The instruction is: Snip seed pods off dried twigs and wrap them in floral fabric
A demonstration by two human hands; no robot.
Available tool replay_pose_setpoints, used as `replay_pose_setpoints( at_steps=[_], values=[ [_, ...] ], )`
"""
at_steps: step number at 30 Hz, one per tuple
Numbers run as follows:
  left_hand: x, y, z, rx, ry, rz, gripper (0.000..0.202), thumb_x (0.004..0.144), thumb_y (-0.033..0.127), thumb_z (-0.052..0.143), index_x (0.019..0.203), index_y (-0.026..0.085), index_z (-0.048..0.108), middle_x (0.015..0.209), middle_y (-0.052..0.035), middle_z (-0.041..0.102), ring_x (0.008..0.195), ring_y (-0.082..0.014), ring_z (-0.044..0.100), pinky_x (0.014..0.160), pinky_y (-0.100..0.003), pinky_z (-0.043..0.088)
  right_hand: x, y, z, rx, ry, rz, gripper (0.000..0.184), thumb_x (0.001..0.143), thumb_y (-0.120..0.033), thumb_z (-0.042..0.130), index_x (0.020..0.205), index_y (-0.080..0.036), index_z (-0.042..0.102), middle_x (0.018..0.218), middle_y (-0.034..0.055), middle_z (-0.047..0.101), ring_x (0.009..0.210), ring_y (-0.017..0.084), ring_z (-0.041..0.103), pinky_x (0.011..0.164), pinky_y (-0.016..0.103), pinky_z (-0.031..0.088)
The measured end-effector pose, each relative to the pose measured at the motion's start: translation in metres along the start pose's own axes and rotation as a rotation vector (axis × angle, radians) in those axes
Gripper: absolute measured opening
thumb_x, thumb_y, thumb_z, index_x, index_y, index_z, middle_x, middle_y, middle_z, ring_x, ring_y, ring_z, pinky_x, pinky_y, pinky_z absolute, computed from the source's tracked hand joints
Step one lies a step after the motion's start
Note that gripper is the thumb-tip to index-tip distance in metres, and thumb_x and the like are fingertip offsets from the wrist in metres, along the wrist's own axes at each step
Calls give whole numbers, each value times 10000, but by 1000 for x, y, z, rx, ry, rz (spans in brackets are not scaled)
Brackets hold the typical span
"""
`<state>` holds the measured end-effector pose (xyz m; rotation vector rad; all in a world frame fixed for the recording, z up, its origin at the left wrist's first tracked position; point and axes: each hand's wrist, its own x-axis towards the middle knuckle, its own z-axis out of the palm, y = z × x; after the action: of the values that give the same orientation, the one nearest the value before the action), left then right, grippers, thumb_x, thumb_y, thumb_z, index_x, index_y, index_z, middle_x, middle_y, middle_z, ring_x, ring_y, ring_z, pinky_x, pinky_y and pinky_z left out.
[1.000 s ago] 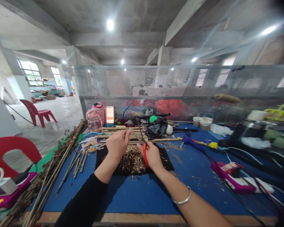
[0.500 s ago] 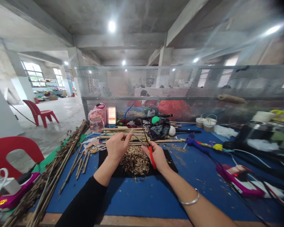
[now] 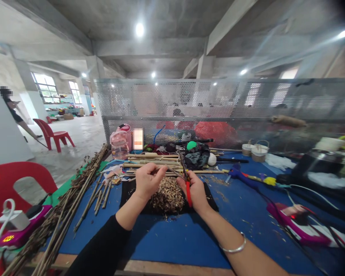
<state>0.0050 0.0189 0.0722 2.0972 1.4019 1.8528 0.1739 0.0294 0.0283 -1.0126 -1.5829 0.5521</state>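
My left hand (image 3: 149,182) is closed in a pinch on a thin dry stem (image 3: 173,171), which runs right towards the scissors. My right hand (image 3: 197,193) is wrapped around scissors with red handles (image 3: 189,194), the dark blades pointing up and away from me. Its thumb and fingertips are close to the stem's right end; whether they touch it I cannot tell. Below both hands lies a heap of small brown dried pieces (image 3: 167,196) on a black cloth (image 3: 128,196).
Long dry stalks (image 3: 71,195) lie along the left edge, with short cut sticks (image 3: 99,199) beside them. Bamboo sticks (image 3: 152,161) lie behind the heap. Purple power strips (image 3: 310,235) with cables sit at both sides. A perforated metal screen (image 3: 166,103) closes off the back.
The view has shifted slightly, and a person has come into sight at far left. My left hand has tilted and the stem with it. The scissors stay in my right hand.
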Motion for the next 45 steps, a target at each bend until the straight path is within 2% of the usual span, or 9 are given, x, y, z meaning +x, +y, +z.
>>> replay_pose_setpoints(
  at_steps=[5, 8, 13, 16, 19, 23, 29, 37, 45],
  values=[
    [3, -1, -11, -190, 182, -96, 399, 845, 367, 339, 485, 203, 285, 466, 31, 299, 461, -96, 315, 469, -234, 292, 3, 9, -2, 12, -35, -19, 210, 724, -368, 609, 743, -188, 503, 626, -21, 527, 551, 107, 442, 529, 217, 391],
    [12, -11, -23, -105, 301, -68, 350, 874, 319, 228, 579, 204, 377, 552, 5, 396, 544, -122, 408, 548, -245, 366, 9, 16, -7, -19, 41, -1, 232, 737, -403, 584, 739, -184, 506, 620, -20, 517, 561, 112, 440, 552, 230, 403],
    [30, -39, -22, 267, 151, 70, 344, 883, 237, 236, 945, 155, 564, 871, -96, 589, 876, -194, 532, 824, -324, 409, 16, 24, -11, -51, 145, -3, 275, 757, -439, 552, 775, -166, 524, 649, -5, 544, 584, 121, 464, 584, 244, 414],
    [31, -61, -9, 492, -3, -35, 357, 878, 287, 336, 1142, 144, 530, 1073, -149, 584, 1039, -267, 494, 911, -438, 361, 14, 23, -9, -94, 98, 16, 282, 737, -439, 578, 810, -168, 549, 670, 3, 580, 591, 131, 496, 596, 253, 422],
    [25, -74, 1, 608, -14, -166, 496, 832, 322, 458, 1291, 137, 416, 1331, -191, 424, 1241, -352, 322, 972, -567, 254, 11, 19, -6, -172, 24, 59, 286, 720, -439, 593, 836, -178, 579, 702, 14, 622, 620, 146, 532, 611, 256, 430],
    [13, -56, 5, 323, -37, -50, 334, 830, 252, 461, 1129, 150, 571, 1144, -149, 579, 1107, -264, 479, 955, -450, 356, 7, 13, -3, -180, -17, 74, 254, 701, -419, 603, 784, -180, 589, 660, -1, 619, 589, 136, 525, 584, 241, 427],
    [-12, 5, 21, -270, -332, -61, 160, 802, 215, 511, 837, 179, 662, 850, -58, 661, 791, -158, 594, 701, -259, 474, 4, 6, 3, 146, -127, 92, 279, 702, -374, 615, 883, -163, 608, 778, 28, 657, 671, 158, 579, 668, 275, 472],
    [-24, 9, 30, -551, -224, -310, 187, 826, 320, 500, 811, 164, 602, 794, -40, 639, 747, -147, 586, 724, -267, 467, -4, -5, 11, 513, -202, 242, 336, 690, -464, 641, 871, -192, 565, 657, -19, 584, 565, 132, 533, 570, 257, 459],
    [-14, 0, 28, -875, 29, -530, 172, 827, 354, 475, 802, 184, 465, 635, 44, 511, 543, -67, 486, 537, -190, 414, 7, 3, 6, 781, 43, 417, 442, 741, -636, 486, 676, -199, 467, 594, -23, 505, 521, 116, 521, 534, 252, 454]
  ],
)
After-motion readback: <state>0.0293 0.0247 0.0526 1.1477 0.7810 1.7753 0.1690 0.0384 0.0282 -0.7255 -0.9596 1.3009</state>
